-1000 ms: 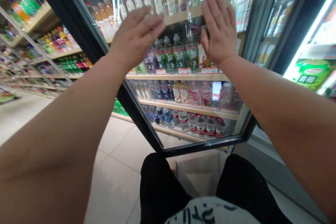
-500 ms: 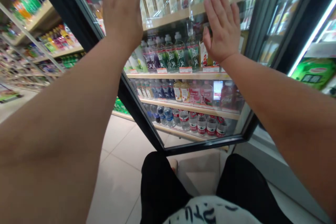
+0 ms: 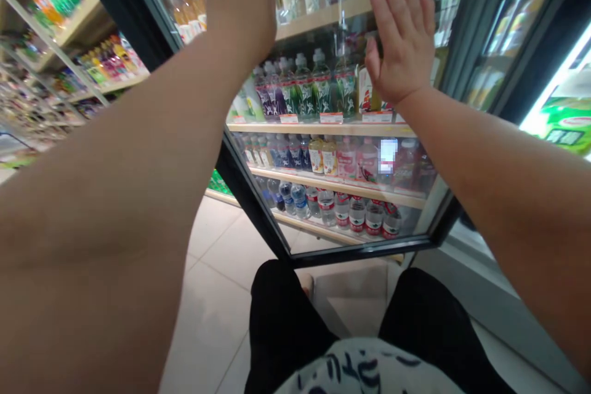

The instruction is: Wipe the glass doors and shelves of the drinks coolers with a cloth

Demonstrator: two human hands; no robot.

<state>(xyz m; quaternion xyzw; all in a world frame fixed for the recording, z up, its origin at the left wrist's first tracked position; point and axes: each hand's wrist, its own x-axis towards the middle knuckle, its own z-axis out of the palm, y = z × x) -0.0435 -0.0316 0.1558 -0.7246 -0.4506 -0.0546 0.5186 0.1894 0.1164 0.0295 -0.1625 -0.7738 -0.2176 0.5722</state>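
Observation:
A glass door (image 3: pixel 351 221) with a black frame (image 3: pixel 258 203) stands ajar in front of me. My left hand (image 3: pixel 244 3) is raised flat at the upper left of the pane, its fingertips cut off by the picture's top edge. To its right, my right hand (image 3: pixel 404 40) lies with fingers stretched and thumb apart, palm toward the glass; whether the whole palm touches cannot be made out. Neither hand shows anything held. Through the pane appear green-labelled bottles (image 3: pixel 302 89), pink drink bottles (image 3: pixel 357 160) and water bottles (image 3: pixel 327 206) on shelves.
Shelves of coloured drinks (image 3: pixel 111 61) run along the left, behind slanted pale bars. A lit cabinet with a green package (image 3: pixel 570 120) is at the right. Below are pale floor tiles (image 3: pixel 217 308) and my black-clad legs (image 3: pixel 281 326) close to the door's lower edge.
My left hand has shifted right across the pane, closer to the right hand. The right hand sits slightly higher and further right. The view has shifted a little.

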